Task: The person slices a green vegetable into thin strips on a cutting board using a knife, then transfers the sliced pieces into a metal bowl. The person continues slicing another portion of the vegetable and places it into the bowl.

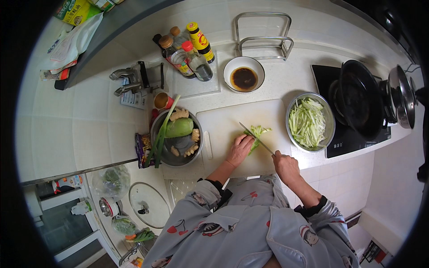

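Observation:
On the white cutting board (221, 122), my left hand (240, 150) holds down a small pile of pale green vegetable pieces (258, 130) with curled fingers. My right hand (286, 166) grips the handle of a kitchen knife (262, 143). The blade lies across the pile, right beside my left fingertips, its tip pointing away and to the left. Part of the pile is hidden by the blade and my left hand. Just right of the board stands a metal bowl (289, 124) heaped with green and white vegetable strips (307, 124).
At left, a metal basin (200, 147) holds a green vegetable chunk (180, 128), ginger (179, 114) and a scallion (164, 132). Behind the board are a bowl of dark sauce (244, 79), sauce bottles (200, 67) and a metal rack (264, 38). A black wok (360, 100) sits on the cooktop (342, 149).

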Demonstrator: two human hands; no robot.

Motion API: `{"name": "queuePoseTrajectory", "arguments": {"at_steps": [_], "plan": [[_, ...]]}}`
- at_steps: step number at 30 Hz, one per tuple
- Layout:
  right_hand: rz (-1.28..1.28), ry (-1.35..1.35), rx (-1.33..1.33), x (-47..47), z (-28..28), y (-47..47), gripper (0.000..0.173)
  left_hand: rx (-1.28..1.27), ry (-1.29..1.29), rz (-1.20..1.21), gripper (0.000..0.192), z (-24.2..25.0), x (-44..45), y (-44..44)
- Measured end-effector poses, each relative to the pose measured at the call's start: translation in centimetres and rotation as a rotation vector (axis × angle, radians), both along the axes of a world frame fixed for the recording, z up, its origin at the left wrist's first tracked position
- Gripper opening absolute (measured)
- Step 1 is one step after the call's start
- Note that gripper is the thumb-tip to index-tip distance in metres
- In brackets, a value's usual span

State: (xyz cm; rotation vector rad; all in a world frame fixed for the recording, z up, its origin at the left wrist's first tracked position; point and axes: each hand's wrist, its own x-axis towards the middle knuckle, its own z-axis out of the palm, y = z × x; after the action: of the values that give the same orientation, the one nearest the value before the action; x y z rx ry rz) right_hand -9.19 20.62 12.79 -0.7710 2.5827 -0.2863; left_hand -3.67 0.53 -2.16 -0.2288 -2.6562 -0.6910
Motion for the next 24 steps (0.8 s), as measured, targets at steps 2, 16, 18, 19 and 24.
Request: {"name": "queuePoseTrajectory", "arguments": {"at_steps": [2, 16, 18, 19, 24], "plan": [[0.008, -0.014, -0.007, 0.0, 0.4, 0.2, 0.022, 0.011, 0.013, 0.001, 0.030, -0.1, 0.0, 0.0], [0.005, 0.042, -0.145, -1.7, -5.2, -1.8, 0.019, 0.020, 0.008, 0.012, 0.030, -0.5, 0.1, 0.2], [0.002, 0.010, -0.109, -1.4, -3.5, -1.2, 0.023, 0.027, 0.004, 0.018, 0.029, -0.5, 0.2, 0.2], [-0.007, -0.009, -0.079, -1.0, -2.4, -0.8, 0.024, 0.028, -0.003, 0.021, 0.029, -0.4, 0.2, 0.1], [0.041, -0.068, 0.023, -1.1, 0.3, -0.1, 0.023, 0.021, 0.020, -0.001, 0.028, -0.1, 0.1, 0.0]]}}
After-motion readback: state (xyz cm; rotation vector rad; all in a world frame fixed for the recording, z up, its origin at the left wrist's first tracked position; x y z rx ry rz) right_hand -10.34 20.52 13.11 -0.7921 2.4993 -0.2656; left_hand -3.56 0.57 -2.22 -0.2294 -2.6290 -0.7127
